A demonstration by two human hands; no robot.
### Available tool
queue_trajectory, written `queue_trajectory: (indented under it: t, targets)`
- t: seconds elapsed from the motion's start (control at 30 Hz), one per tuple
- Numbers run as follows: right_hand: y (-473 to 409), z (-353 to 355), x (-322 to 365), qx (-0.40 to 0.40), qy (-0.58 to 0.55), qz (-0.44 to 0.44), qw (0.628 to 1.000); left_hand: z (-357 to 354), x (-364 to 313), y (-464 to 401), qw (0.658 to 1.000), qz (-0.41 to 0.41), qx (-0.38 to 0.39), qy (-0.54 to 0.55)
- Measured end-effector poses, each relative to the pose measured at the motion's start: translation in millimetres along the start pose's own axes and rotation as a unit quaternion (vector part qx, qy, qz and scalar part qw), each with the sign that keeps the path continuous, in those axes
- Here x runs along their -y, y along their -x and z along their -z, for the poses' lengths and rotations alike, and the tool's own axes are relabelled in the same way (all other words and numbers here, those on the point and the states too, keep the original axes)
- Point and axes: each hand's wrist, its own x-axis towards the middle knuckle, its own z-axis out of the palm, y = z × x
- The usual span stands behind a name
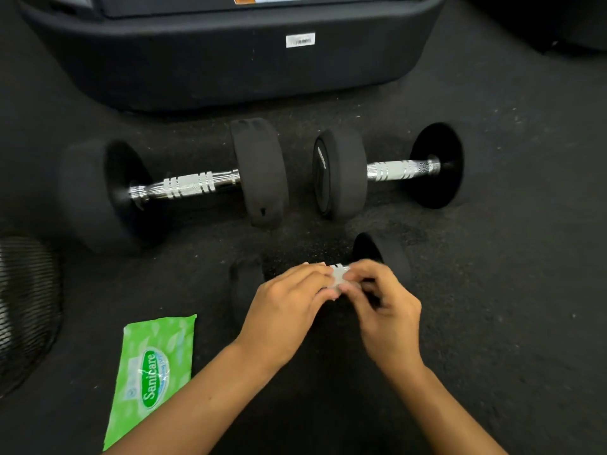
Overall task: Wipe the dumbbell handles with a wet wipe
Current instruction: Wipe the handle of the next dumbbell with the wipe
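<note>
**A:** So where's this at? I'm standing right here and both hands are bunched together over the handle (340, 276) of the near dumbbell (384, 257). The left hand (289, 300) is draped over it with its fingers curling around, and the right hand (384, 307) is pinching at it from the other side. Only a sliver of knurled metal is peeking out between them.

**B:** Is there actually a wipe in there?

**A:** Honestly can't tell. No wipe is showing, it's blurry right at the fingertips. The wipes pack (154, 369) is lying on the floor near left, and I can't make out whether it's open.

**B:** And the other two?

**A:** The big dumbbell (184, 185) at far left and the smaller one (391, 170) at far right are lying end to end, nobody touching them. Can't say if they're wiped; shiny either way. I'd guess the job's early or midway, with at least this handle in progress.

**B:** Anything else hidden?

**A:** The near one's left weight is mostly lost in shadow behind the left hand.
</note>
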Motion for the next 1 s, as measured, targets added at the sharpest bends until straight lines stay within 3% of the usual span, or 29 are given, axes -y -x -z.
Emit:
queue_trajectory:
  t: [0.17, 0.27, 0.4, 0.53, 0.73, 0.83, 0.9, 1.0]
  targets:
    - [-14, 19, -11, -0.049, 0.153, -0.002, 0.987, -30, 8, -11, 0.989, -0.015, 0.079, -0.127]
    - [-15, 17, -28, 0.023, 0.188, -0.050, 0.981, -41, 10, -5, 0.988, -0.011, 0.096, -0.124]
    - [-11, 14, -42, 0.071, 0.209, -0.033, 0.975, -49, 12, -11, 0.983, -0.050, 0.095, -0.152]
    - [-13, 13, -40, 0.068, 0.207, -0.045, 0.975, -51, 10, -47, 0.967, 0.082, 0.239, -0.039]
    - [-13, 11, -39, 0.057, 0.207, -0.046, 0.975, -41, 19, -95, 0.913, 0.205, 0.349, 0.049]
    - [-11, 12, -41, 0.059, 0.203, -0.048, 0.976, -44, 8, -91, 0.922, 0.165, 0.348, -0.039]
    - [-11, 12, -42, 0.059, 0.195, -0.046, 0.978, -52, -3, -68, 0.951, 0.085, 0.266, -0.134]
    - [-12, 11, -42, 0.057, 0.178, -0.042, 0.982, -66, 6, -32, 0.975, -0.101, 0.128, -0.153]
